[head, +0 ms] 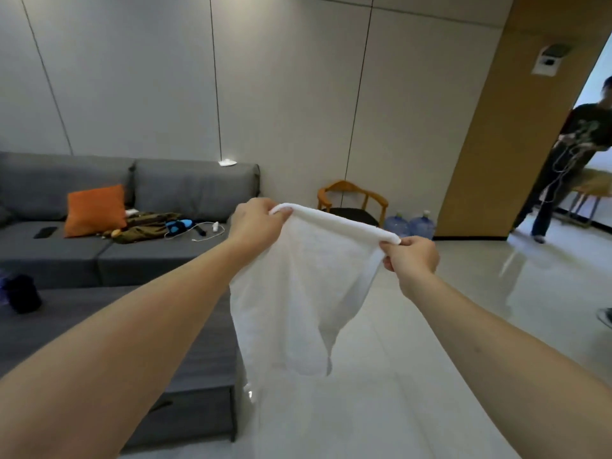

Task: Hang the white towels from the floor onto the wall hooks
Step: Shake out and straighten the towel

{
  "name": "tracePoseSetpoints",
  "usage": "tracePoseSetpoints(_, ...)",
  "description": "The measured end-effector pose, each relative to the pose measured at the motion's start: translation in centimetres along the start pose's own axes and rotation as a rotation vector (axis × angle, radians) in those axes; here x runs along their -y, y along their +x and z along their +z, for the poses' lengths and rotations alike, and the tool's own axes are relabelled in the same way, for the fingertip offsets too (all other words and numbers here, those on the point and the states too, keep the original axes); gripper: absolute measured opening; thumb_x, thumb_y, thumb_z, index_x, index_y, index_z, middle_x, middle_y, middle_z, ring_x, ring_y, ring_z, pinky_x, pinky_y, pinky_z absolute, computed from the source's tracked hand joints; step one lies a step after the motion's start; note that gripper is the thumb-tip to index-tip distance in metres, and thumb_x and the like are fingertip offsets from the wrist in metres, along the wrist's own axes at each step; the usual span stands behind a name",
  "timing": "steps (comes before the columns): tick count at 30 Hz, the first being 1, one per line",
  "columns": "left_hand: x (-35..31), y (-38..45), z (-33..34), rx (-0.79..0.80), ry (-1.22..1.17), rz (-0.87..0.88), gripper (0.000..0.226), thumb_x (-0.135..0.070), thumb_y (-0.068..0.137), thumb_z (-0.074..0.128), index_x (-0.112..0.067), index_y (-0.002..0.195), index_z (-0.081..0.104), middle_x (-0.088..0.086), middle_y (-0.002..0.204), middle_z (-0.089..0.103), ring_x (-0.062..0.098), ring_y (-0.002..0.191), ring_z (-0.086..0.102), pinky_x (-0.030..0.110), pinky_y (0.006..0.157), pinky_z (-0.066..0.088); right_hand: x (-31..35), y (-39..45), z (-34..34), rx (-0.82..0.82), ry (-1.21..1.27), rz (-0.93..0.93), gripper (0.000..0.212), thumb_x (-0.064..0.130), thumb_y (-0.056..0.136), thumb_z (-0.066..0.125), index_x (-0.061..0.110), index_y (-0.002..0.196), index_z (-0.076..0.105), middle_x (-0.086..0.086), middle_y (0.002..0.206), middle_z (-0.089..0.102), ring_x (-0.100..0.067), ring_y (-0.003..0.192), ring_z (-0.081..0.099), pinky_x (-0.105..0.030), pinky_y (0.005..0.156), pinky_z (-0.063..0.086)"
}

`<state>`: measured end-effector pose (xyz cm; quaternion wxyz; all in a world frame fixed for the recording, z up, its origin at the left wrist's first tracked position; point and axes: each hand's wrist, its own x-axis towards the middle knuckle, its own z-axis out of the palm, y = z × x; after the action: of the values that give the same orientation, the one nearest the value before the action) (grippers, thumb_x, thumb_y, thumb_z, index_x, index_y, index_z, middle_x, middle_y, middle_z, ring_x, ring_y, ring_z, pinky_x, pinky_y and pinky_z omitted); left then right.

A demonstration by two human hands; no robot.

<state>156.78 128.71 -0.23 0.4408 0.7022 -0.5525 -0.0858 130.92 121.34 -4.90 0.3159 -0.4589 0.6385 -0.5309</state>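
Both bare arms are reaching forward. The left hand (256, 223) and right hand (412, 256) are each pinching a top corner of a soft white towel (298, 293), which is hanging limp above the glossy floor (430, 359), beside a grey fabric sofa (132, 260). No writing is showing.

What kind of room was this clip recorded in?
Probably a lounge or office break area: a grey sofa with an orange cushion, a wooden chair and water jugs against a panelled wall.
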Motion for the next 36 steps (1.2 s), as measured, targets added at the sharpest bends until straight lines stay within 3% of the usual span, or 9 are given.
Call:
tracePoseSetpoints(5, 0.1, 9.6, 3.0, -0.003, -0.203, -0.131, 0.038, -0.035, 0.094, 0.05, -0.004, 0.073, 0.057, 0.008, 0.073, 0.055, 0.025, 0.066, 0.049, 0.03, 0.059, 0.04, 1.5, 4.6, 4.7, -0.085, -0.181, -0.085, 0.026, 0.029, 0.078, 0.077, 0.021, 0.079, 0.053, -0.003, 0.084, 0.063, -0.028, 0.08, 0.064, -0.04, 0.072, 0.057)
tracePoseSetpoints(10, 0.0, 15.9, 6.8, -0.008, -0.312, -0.247, 0.032, -0.03, 0.097, 0.047, -0.003, 0.089, 0.061, 0.011, 0.095, 0.059, 0.025, 0.075, 0.055, 0.03, 0.066, 0.043, 2.3, 2.8, 12.0, 0.853, -0.23, -0.071, 0.032, 0.029, 0.073, 0.085, 0.01, 0.091, 0.066, -0.006, 0.089, 0.072, -0.021, 0.077, 0.072, -0.033, 0.065, 0.06)
tracePoseSetpoints(12, 0.1, 17.5, 8.2, 0.008, -0.338, -0.282, 0.029, -0.029, 0.099, 0.046, -0.003, 0.102, 0.06, 0.012, 0.104, 0.057, 0.027, 0.083, 0.06, 0.032, 0.064, 0.047, 2.5, 2.9, 14.9, 0.98, -0.241, -0.08, 0.049, 0.033, 0.071, 0.086, 0.017, 0.112, 0.064, -0.004, 0.104, 0.071, -0.021, 0.09, 0.071, -0.034, 0.07, 0.061)
tracePoseSetpoints(15, 0.8, 19.7, 9.8, 0.002, -0.324, -0.306, 0.03, -0.025, 0.101, 0.045, -0.005, 0.118, 0.058, 0.014, 0.112, 0.056, 0.028, 0.093, 0.061, 0.038, 0.076, 0.056, 2.2, 4.8, 18.1, 0.932, -0.15, -0.128, 0.053, 0.028, 0.075, 0.083, 0.022, 0.122, 0.059, -0.001, 0.11, 0.068, -0.02, 0.096, 0.068, -0.033, 0.071, 0.061)
tracePoseSetpoints(18, 1.9, 22.1, 10.8, -0.031, -0.298, -0.322, 0.032, -0.023, 0.101, 0.045, -0.004, 0.124, 0.056, 0.016, 0.116, 0.056, 0.027, 0.096, 0.06, 0.037, 0.078, 0.057, 1.4, 9.0, 19.5, 0.825, -0.068, -0.192, 0.018, 0.021, 0.088, 0.071, 0.021, 0.106, 0.072, 0.005, 0.094, 0.075, -0.014, 0.084, 0.072, -0.033, 0.075, 0.062)
tracePoseSetpoints(24, 4.7, 27.6, 12.5, -0.058, -0.151, -0.283, 0.027, -0.035, 0.091, 0.062, -0.019, 0.112, 0.055, 0.003, 0.105, 0.06, 0.018, 0.086, 0.062, 0.036, 0.075, 0.058, 2.6, 17.6, 23.3, 0.865, 0.023, -0.231, 0.018, 0.026, 0.091, 0.068, 0.01, 0.09, 0.075, -0.004, 0.085, 0.076, -0.023, 0.082, 0.074, -0.041, 0.074, 0.062)
tracePoseSetpoints(30, 4.6, 31.4, 13.5, 0.437, -0.174, -0.145, 0.041, -0.032, 0.087, 0.071, -0.026, 0.127, 0.059, -0.008, 0.108, 0.068, 0.003, 0.092, 0.065, 0.02, 0.066, 0.054, 5.9, 24.3, 29.8, 0.947, 0.019, -0.324, 0.019, 0.032, 0.095, 0.06, 0.018, 0.092, 0.071, -0.006, 0.082, 0.07, -0.022, 0.077, 0.068, -0.035, 0.065, 0.059)
tracePoseSetpoints(33, 5.6, 32.9, 14.3, 0.405, -0.215, -0.191, 0.031, -0.025, 0.087, 0.072, -0.026, 0.117, 0.063, 0.001, 0.107, 0.069, 0.016, 0.097, 0.069, 0.034, 0.079, 0.06, 6.3, 26.8, 32.7, 1.028, -0.033, -0.39, 0.02, 0.039, 0.098, 0.053, 0.028, 0.092, 0.07, 0.0, 0.089, 0.071, -0.02, 0.086, 0.069, -0.04, 0.079, 0.06)
tracePoseSetpoints(36, 7.0, 34.2, 15.1, 0.349, -0.094, -0.245, 0.037, -0.013, 0.083, 0.074, -0.019, 0.118, 0.063, 0.006, 0.105, 0.067, 0.02, 0.093, 0.069, 0.036, 0.072, 0.062, 5.9, 28.3, 35.3, 1.052, -0.133, -0.502, 0.028, 0.044, 0.094, 0.054, 0.026, 0.083, 0.07, -0.001, 0.082, 0.069, -0.018, 0.082, 0.067, -0.043, 0.078, 0.059)
